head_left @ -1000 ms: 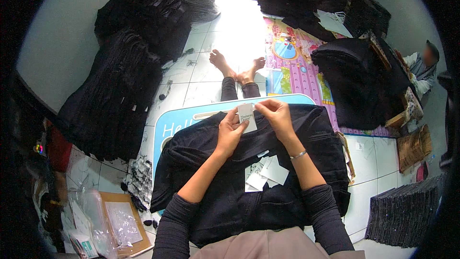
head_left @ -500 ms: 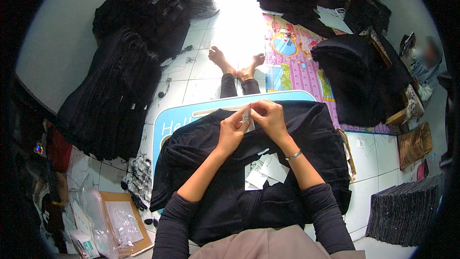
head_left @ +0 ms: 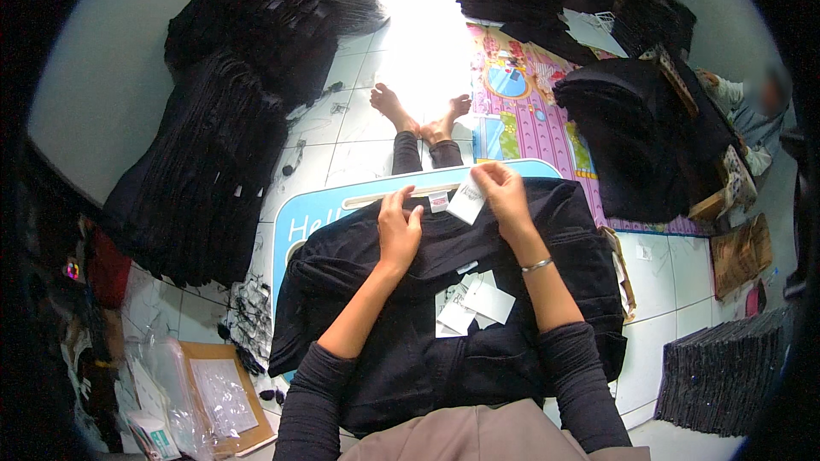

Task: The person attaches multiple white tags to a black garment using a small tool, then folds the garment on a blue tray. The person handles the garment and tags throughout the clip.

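A black garment (head_left: 367,307) lies spread over a light blue lap table (head_left: 286,209). At its far edge my right hand (head_left: 507,196) pinches a white hang tag (head_left: 466,201) by its upper corner. Just left of that tag, a small white neck label (head_left: 438,202) shows at the garment's collar. My left hand (head_left: 399,232) rests on the cloth beside the label, its fingers stretched and slightly apart, holding nothing. Nearer to me, several loose white tags (head_left: 491,303) lie overlapping on the garment, between my forearms.
Tall stacks of black clothes (head_left: 205,162) stand on the left; more black cloth (head_left: 623,137) lies on the right beside a colourful mat (head_left: 530,128). A black folded pile (head_left: 722,371) sits lower right, plastic-wrapped packaging (head_left: 218,393) lower left. Another person (head_left: 760,124) is at the far right.
My hands have moved apart. The left has come down onto the garment with its fingers loosened; the right has shifted right with the hang tag, and the neck label shows now.
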`<state>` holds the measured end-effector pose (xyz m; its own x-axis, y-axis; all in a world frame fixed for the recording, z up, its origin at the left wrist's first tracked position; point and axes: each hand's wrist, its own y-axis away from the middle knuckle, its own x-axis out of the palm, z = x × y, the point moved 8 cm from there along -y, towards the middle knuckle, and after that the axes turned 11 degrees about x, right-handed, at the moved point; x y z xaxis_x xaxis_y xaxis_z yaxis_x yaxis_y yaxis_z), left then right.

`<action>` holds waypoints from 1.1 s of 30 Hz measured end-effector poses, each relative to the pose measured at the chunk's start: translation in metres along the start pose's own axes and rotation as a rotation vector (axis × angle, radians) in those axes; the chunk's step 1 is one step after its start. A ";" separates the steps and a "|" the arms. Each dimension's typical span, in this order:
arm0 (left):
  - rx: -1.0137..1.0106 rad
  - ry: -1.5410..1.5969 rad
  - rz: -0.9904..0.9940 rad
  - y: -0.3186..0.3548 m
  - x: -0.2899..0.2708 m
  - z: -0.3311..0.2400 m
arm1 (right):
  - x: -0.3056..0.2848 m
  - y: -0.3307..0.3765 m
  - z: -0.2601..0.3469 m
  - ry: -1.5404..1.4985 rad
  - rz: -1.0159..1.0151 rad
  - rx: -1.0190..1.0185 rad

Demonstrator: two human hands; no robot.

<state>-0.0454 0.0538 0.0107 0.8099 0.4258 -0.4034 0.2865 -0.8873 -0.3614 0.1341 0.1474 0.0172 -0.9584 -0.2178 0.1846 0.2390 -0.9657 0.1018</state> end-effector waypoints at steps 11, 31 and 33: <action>-0.074 0.098 0.208 -0.006 0.021 0.016 | -0.004 0.002 -0.013 0.113 0.382 0.340; -0.058 0.220 0.223 -0.004 0.020 0.021 | 0.021 0.001 -0.023 0.465 0.519 0.254; -0.044 0.264 0.204 -0.004 0.020 0.018 | 0.033 -0.002 -0.021 0.335 0.539 0.176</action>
<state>-0.0394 0.0687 -0.0114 0.9558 0.1833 -0.2299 0.1220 -0.9586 -0.2571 0.0988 0.1390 0.0024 -0.6869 -0.7246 -0.0567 0.6942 -0.6772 0.2439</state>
